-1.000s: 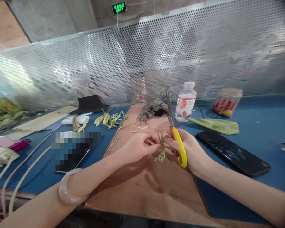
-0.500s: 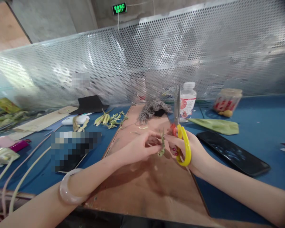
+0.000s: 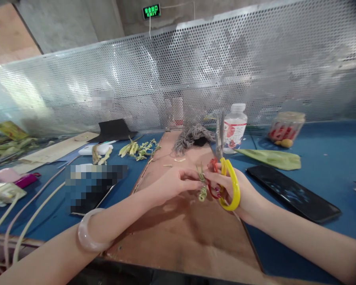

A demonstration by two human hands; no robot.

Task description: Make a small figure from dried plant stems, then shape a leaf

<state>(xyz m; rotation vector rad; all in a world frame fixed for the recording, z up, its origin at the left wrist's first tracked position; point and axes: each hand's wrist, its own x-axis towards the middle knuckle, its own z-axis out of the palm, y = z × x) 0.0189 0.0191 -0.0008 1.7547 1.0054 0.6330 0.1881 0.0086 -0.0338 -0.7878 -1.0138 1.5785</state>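
Between the fingertips of my left hand [image 3: 185, 181] is a small green knotted plant piece [image 3: 202, 193], with thin ends sticking up. My right hand [image 3: 233, 186] holds yellow-handled scissors [image 3: 233, 186], blades pointing up and slightly parted. Its fingertips meet those of my left hand at the green piece. A red item [image 3: 213, 166] shows beside the scissors at my right fingers; its shape is partly hidden. Both hands are above the brown board [image 3: 178, 241].
Grey yarn [image 3: 192, 138] lies at the board's far end, near a bottle [image 3: 235, 128] and a jar [image 3: 286, 128]. A green leaf [image 3: 273, 158] and a black phone [image 3: 293, 194] lie right. Dried green pieces [image 3: 139, 149] and cables [image 3: 32, 217] are left.
The fingertips of both hands have come together at the green piece. The scissor blades look slightly more parted, and the red item shows more. The whole view has shifted a little.
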